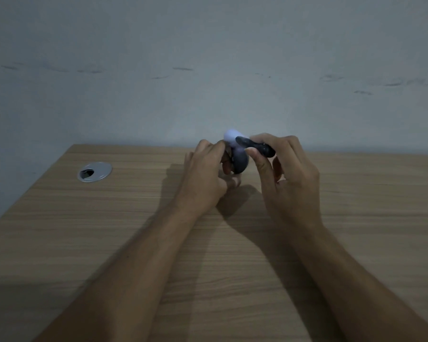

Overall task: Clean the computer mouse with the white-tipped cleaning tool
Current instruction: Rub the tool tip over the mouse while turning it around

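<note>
Presently my left hand [208,169] holds the dark computer mouse [240,161] tilted up off the wooden desk [109,230], fingers closed round it. My right hand [284,174] pinches the black cleaning tool [257,146]; its white tip [232,135], blurred, sits at the mouse's upper edge. Recommendation: steady the mouse, keep strokes short and light, work along the seams.

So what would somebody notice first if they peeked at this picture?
Probably the two hands meeting above the middle of the wooden desk. The left hand holds a dark computer mouse, and the right hand holds the cleaning tool, its blurry white tip at the mouse. A silver cable hole sits far left.
</note>
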